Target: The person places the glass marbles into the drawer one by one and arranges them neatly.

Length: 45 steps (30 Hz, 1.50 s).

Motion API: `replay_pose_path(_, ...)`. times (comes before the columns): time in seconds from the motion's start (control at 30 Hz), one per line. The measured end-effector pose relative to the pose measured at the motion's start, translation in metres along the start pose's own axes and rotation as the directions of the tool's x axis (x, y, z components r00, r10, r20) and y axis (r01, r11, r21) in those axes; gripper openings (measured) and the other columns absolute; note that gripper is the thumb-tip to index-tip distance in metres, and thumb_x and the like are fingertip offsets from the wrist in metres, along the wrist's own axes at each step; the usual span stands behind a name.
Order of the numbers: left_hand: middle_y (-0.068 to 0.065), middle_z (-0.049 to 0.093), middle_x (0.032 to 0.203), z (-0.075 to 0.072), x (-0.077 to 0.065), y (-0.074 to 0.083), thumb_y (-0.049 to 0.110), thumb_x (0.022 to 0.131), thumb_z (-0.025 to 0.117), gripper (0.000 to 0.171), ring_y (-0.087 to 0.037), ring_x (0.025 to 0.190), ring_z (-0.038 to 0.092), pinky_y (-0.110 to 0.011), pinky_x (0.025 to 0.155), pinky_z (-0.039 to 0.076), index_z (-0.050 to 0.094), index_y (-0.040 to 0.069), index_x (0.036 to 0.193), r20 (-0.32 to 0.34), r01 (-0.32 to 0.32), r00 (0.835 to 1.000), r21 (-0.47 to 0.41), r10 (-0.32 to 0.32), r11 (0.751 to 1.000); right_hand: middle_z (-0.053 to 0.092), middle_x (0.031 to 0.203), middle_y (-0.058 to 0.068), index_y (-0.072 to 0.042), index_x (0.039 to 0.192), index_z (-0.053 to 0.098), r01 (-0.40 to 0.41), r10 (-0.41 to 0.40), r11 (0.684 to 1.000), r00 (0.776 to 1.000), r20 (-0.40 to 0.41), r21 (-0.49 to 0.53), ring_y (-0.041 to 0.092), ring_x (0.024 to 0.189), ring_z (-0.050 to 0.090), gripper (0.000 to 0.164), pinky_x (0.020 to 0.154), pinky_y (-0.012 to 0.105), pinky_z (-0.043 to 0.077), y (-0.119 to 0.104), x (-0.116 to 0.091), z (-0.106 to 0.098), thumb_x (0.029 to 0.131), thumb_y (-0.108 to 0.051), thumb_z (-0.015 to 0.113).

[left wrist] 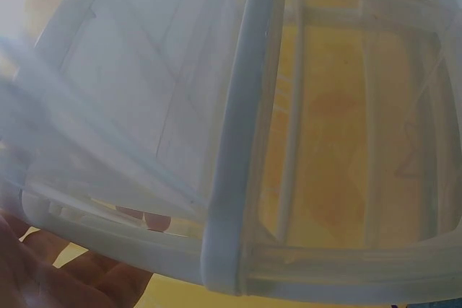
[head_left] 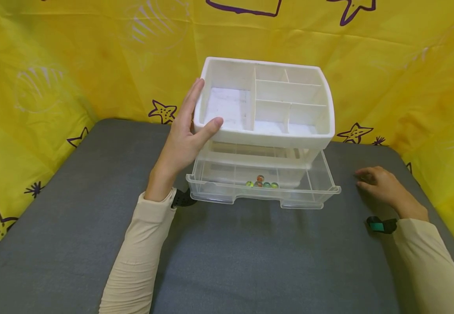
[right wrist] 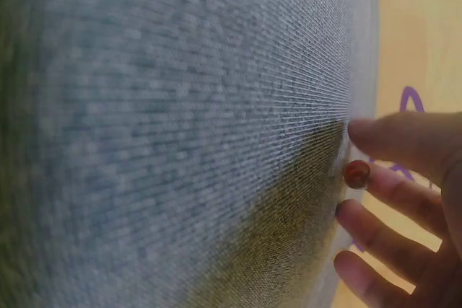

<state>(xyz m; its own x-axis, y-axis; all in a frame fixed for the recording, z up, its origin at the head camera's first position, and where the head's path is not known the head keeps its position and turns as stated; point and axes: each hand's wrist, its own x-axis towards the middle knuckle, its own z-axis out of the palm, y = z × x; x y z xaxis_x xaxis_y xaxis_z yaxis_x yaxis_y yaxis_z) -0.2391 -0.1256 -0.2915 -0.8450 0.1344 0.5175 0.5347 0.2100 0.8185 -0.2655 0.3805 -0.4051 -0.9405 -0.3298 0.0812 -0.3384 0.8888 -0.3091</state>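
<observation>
My left hand (head_left: 183,139) holds the left end of a white plastic drawer organizer (head_left: 267,138), thumb over the front corner and fingers along the side wall. Its divided top tray faces up. Below, a clear drawer (head_left: 211,190) is pulled out toward me, with several glass marbles (head_left: 260,179) near its front wall. In the left wrist view, fingers (left wrist: 94,275) lie against the organizer's edge. On the right, my right hand (head_left: 381,187) is low at the grey table. A red marble (right wrist: 356,174) is right at its index fingertip, with the thumb apart from it.
The grey table (head_left: 227,270) ends at a yellow curtain (head_left: 105,56) printed with starfish and shells, which surrounds the back and sides. Each wrist bears a dark strap with a small camera (head_left: 377,226). The extended drawer juts out over the table in front of the organizer.
</observation>
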Motion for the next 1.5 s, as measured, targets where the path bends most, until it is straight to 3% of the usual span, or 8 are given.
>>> replay_pose_path(0.27,0.003,0.015,0.167,0.0,0.001,0.0,0.013,0.093,0.066,0.078,-0.011,0.147,0.024,-0.04,0.118,0.031,0.024,0.019,0.159,-0.005,-0.007,1.0,-0.006,0.007,1.0,0.066,0.103,0.032,0.01,0.11,0.066,0.051,-0.051,0.999,0.999,-0.001,-0.02,0.049,0.091,0.063,0.029,0.077,0.059,0.05,0.002,-0.002,-0.001,0.081,0.013,0.064)
replay_pose_path(0.5,0.004,0.016,0.167,0.0,0.0,-0.001,0.014,0.093,0.066,0.078,-0.012,0.147,0.026,-0.04,0.117,0.033,0.024,0.02,0.159,-0.004,-0.001,1.0,0.0,0.001,1.0,0.07,0.103,0.03,0.007,0.105,0.071,0.048,-0.048,0.998,0.999,-0.013,-0.034,0.044,0.086,0.067,0.025,0.068,0.031,0.053,0.001,-0.001,-0.001,0.08,0.01,0.07)
replay_pose_path(0.7,0.004,0.016,0.167,0.0,0.0,-0.001,0.014,0.093,0.066,0.078,-0.011,0.147,0.026,-0.04,0.117,0.033,0.025,0.019,0.159,-0.005,0.0,1.0,0.002,0.0,1.0,0.071,0.102,0.029,0.007,0.106,0.071,0.004,-0.004,1.0,1.0,0.01,-0.004,0.041,0.083,0.07,0.021,0.065,0.017,0.047,-0.001,0.0,-0.002,0.086,-0.001,0.072)
replay_pose_path(0.83,0.003,0.015,0.167,0.0,0.0,-0.001,0.014,0.093,0.066,0.077,-0.012,0.146,0.026,-0.04,0.117,0.033,0.025,0.02,0.159,-0.003,-0.002,1.0,-0.002,0.002,1.0,0.07,0.105,0.031,0.009,0.109,0.069,-0.046,0.044,0.999,0.997,0.057,0.03,0.045,0.089,0.069,0.025,0.073,0.037,0.056,-0.002,0.0,-0.003,0.091,-0.008,0.07)
replay_pose_path(0.93,0.003,0.016,0.167,0.0,0.0,-0.001,0.014,0.093,0.066,0.077,-0.012,0.145,0.027,-0.041,0.117,0.033,0.025,0.02,0.159,-0.003,-0.002,1.0,-0.004,0.002,1.0,0.069,0.106,0.032,0.01,0.11,0.068,-0.069,0.066,0.997,0.994,0.085,0.03,0.049,0.094,0.066,0.027,0.082,0.058,0.052,-0.003,0.0,-0.004,0.092,-0.011,0.069)
replay_pose_path(1.0,0.003,0.016,0.167,0.0,0.0,-0.001,0.014,0.093,0.066,0.078,-0.012,0.145,0.027,-0.041,0.117,0.033,0.025,0.019,0.159,-0.003,-0.003,1.0,-0.005,0.003,1.0,0.069,0.105,0.032,0.01,0.108,0.069,-0.068,0.066,0.997,0.994,0.092,0.019,0.05,0.094,0.066,0.026,0.084,0.061,0.05,-0.004,0.0,-0.005,0.092,-0.01,0.068)
replay_pose_path(1.43,0.003,0.015,0.167,0.0,0.0,0.0,0.013,0.093,0.065,0.078,-0.012,0.146,0.027,-0.041,0.117,0.033,0.024,0.019,0.159,-0.004,-0.002,1.0,-0.011,0.002,1.0,0.07,0.103,0.029,0.008,0.109,0.07,-0.041,0.039,0.999,0.996,0.082,0.023,0.044,0.089,0.067,0.022,0.077,0.054,0.054,-0.01,0.002,-0.01,0.094,-0.008,0.066)
replay_pose_path(1.5,0.002,0.015,0.167,0.0,0.0,0.0,0.013,0.093,0.065,0.078,-0.012,0.146,0.026,-0.041,0.117,0.033,0.024,0.019,0.159,-0.004,-0.001,1.0,-0.01,0.001,1.0,0.071,0.102,0.028,0.007,0.108,0.071,-0.037,0.035,0.999,0.997,0.062,0.026,0.042,0.088,0.068,0.023,0.074,0.045,0.055,-0.012,0.002,-0.01,0.095,-0.011,0.066)
